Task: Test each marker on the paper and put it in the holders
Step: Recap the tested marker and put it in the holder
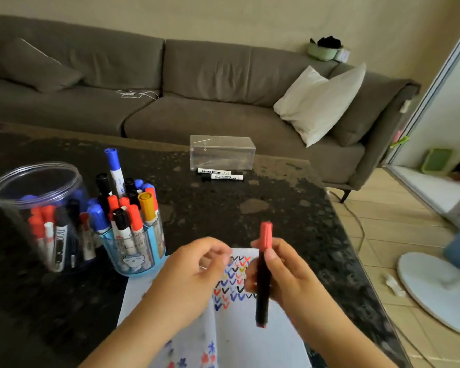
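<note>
Here, the right hand is gripping a capped red marker upright above the paper.
The left hand is hovering beside it at nine o'clock, fingers loosely curled and holding nothing. At ten o'clock, the blue holder and the clear round holder are standing filled with markers. At twelve o'clock, two black markers are lying before a clear box on the dark surface.

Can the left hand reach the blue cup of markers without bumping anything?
Probably yes. The left hand holds nothing, and the blue cup stands just to its left with only bare table between.
</note>
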`<move>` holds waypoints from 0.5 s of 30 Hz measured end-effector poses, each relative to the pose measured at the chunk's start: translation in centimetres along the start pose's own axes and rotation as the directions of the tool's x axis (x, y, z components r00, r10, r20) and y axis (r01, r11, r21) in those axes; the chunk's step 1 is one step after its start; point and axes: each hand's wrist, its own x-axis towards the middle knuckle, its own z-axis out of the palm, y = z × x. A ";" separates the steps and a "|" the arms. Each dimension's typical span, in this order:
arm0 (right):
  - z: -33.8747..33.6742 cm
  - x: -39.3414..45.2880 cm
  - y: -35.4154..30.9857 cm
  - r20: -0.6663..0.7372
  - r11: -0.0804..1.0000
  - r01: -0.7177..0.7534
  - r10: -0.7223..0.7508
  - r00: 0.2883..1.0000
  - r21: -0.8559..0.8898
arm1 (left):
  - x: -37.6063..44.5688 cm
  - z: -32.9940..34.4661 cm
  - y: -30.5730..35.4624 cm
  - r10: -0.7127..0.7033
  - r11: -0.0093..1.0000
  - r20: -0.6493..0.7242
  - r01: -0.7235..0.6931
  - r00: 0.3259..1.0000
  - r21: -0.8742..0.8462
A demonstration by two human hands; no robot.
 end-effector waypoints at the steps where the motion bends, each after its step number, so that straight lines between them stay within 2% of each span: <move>1: 0.7 -1.1 0.4 0.041 0.991 -0.031 0.026 0.999 0.129 | -0.5 0.3 -0.2 -0.042 0.996 0.045 0.046 0.998 -0.082; 3: 2.3 -2.5 1.2 0.111 0.939 -0.093 0.060 0.992 0.332 | -1.9 0.8 -0.2 -0.142 0.927 0.146 0.183 0.979 -0.328; 5: 3.2 -3.1 1.8 0.235 0.860 -0.213 0.112 0.966 0.464 | -3.0 1.3 -0.1 -0.200 0.731 0.289 0.339 0.936 -0.593; 7: 3.7 -3.3 2.2 0.427 0.735 -0.371 0.123 0.896 0.567 | -3.5 1.6 0.1 -0.180 0.563 0.376 0.408 0.909 -0.719; 9: 3.9 -3.2 2.3 0.551 0.599 -0.468 0.053 0.833 0.650 | -3.6 1.5 0.5 -0.168 0.465 0.420 0.447 0.892 -0.764; 10: 4.1 -3.1 2.2 0.562 0.574 -0.478 0.037 0.826 0.665 | -3.6 1.3 0.7 -0.153 0.435 0.432 0.453 0.889 -0.778; 12: 4.7 -3.2 2.1 0.485 0.606 -0.438 0.096 0.869 0.664 | -3.5 1.0 0.6 -0.152 0.416 0.426 0.449 0.892 -0.791; 15: 5.9 -3.3 1.7 0.287 0.779 -0.306 0.169 0.943 0.548 | -3.6 0.9 0.6 -0.243 0.446 0.382 0.453 0.891 -0.772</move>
